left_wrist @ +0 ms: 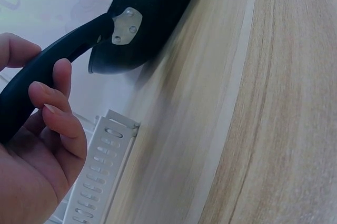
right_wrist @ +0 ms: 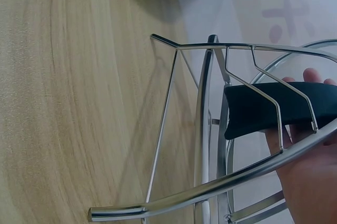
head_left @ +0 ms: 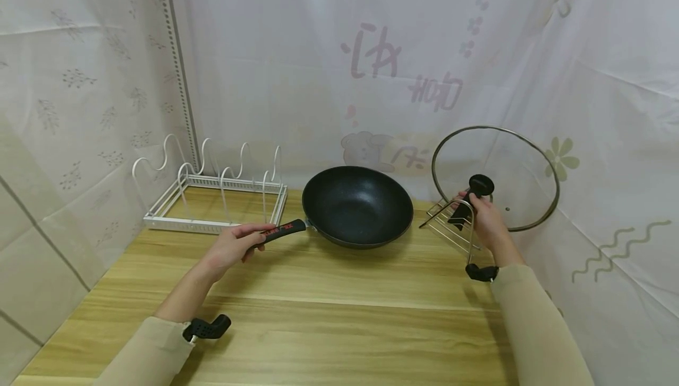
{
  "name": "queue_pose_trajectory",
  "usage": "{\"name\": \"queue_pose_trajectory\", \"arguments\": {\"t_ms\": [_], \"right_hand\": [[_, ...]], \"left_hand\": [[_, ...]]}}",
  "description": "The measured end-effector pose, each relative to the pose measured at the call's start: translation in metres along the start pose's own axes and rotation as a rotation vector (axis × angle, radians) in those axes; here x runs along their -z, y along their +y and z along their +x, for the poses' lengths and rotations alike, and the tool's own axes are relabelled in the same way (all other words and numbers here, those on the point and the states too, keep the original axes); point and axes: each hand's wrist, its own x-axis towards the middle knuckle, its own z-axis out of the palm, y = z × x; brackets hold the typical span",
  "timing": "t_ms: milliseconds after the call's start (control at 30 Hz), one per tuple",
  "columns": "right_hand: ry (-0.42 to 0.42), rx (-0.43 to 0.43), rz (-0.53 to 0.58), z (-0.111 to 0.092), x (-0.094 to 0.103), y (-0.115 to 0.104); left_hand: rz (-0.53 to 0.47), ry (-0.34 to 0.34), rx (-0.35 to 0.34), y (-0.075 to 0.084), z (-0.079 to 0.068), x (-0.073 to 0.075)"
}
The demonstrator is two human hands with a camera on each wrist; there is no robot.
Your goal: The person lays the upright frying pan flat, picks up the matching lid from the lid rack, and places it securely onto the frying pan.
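Observation:
My left hand (head_left: 230, 250) grips the black handle (head_left: 286, 231) of a dark wok (head_left: 358, 206), which faces up near the back of the table. In the left wrist view, the fingers curl around the handle (left_wrist: 47, 69), beside its riveted metal bracket (left_wrist: 126, 27). On the right, my right hand (head_left: 492, 224) holds the black handle (head_left: 481, 185) of a clear glass lid (head_left: 525, 191) with a metal rim. The lid stands nearly upright. A metal wire stand (right_wrist: 216, 188) surrounds the lid's handle, its bars passing in front of it in the right wrist view.
A white rack (head_left: 185, 226) with several curved dividers stands at the back left, close to the left hand. Patterned curtains (head_left: 318, 79) hang behind and at both sides of the wooden table (head_left: 339, 327). Black camera mounts (head_left: 209, 328) sit on both wrists.

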Motion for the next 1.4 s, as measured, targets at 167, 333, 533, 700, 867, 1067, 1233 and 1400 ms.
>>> {"name": "queue_pose_trajectory", "arguments": {"t_ms": [167,333,533,700,867,1067,1233,1400], "right_hand": [[-0.001,-0.005,0.05,0.004,-0.002,0.0],[0.003,-0.008,0.101,0.005,-0.003,-0.002],[-0.025,0.022,0.116,0.005,0.0,0.0],[-0.024,0.027,0.091,0.005,0.001,0.0],[0.024,0.014,0.03,0.005,0.0,0.001],[0.091,0.025,-0.031,0.007,-0.004,0.003],[0.125,0.057,-0.032,0.007,-0.008,0.002],[0.142,0.066,-0.022,0.007,-0.01,0.002]], "left_hand": [[0.003,-0.001,0.002,0.0,0.0,0.0],[0.011,0.0,0.0,0.0,0.0,0.0],[0.011,-0.002,-0.001,0.001,0.0,0.0],[0.006,-0.004,0.004,0.003,-0.001,0.0],[0.005,-0.006,0.009,0.003,-0.001,0.0],[0.009,-0.006,0.008,0.001,0.0,0.0],[0.007,-0.004,0.011,0.0,0.001,0.0],[0.003,-0.003,0.009,0.001,0.0,0.001]]}}
